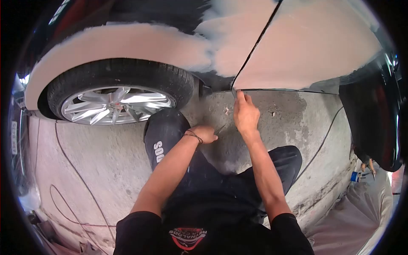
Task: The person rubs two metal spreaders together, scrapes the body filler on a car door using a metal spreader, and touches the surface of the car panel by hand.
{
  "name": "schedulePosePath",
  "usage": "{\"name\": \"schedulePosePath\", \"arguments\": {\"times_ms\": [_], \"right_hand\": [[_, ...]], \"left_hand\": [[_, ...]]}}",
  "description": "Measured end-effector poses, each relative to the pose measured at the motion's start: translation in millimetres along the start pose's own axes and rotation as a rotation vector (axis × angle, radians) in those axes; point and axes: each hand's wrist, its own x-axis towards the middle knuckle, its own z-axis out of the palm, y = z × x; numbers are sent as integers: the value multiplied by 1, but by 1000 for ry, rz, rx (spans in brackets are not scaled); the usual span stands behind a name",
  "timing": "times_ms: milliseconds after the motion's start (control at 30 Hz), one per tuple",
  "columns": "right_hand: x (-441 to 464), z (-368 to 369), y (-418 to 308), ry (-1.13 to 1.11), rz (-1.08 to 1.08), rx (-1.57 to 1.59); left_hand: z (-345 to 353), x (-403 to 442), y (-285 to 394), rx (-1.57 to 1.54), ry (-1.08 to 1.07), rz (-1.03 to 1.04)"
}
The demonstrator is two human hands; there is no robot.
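Observation:
A dark car body panel [127, 42] carries broad patches of pinkish filler. My right hand [246, 112] is raised to the lower edge of the car, at the bottom of the dark seam between two panels; its fingers are closed around something thin, too small to make out. Lower and to the left, my left hand [205, 134] is near my knee, its fingers closed on a thin, pointed tool [220, 129] that looks like a blade or scraper. A wheel with silver spokes [117, 106] lies left of both hands.
Cables [78, 172] run over the concrete floor [119, 161] at left and right. A pale sheet [361, 212] covers the lower right, with a blue item [355, 176] beside it. Another vehicle [19, 140] stands at the far left.

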Motion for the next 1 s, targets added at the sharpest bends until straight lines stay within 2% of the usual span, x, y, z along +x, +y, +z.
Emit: {"name": "schedulePosePath", "arguments": {"times_ms": [33, 167, 267, 367, 467, 667, 767, 800, 900, 1000], "right_hand": [[-3, 5, 4, -51, 17, -14], [-29, -5, 14, -29, 100, 115], [-55, 3, 35, -59, 200, 230], [-77, 28, 61, -119, 495, 412], [-68, 36, 80, -6, 619, 538], [-44, -6, 92, 27, 633, 379], [-39, 37, 117, 437, 748, 1090], [-41, 42, 117, 484, 857, 1368], [-39, 52, 116, 624, 1119, 2228], [-31, 112, 97, 698, 1074, 2597]], "left_hand": [[0, 1, -1, 4, 18, -20], [3, 10, -3, 1, -64, -46], [9, 12, -3, 75, 1, -24], [13, 20, -10, 88, -47, -27], [8, 13, -3, 82, 1, -17], [15, 19, -7, 108, 61, -37], [6, 7, 10, 113, 124, -43], [1, -6, 19, 107, 151, -53], [-15, -51, 37, 66, 430, 56], [-20, -82, 13, 114, 655, 158]]}}
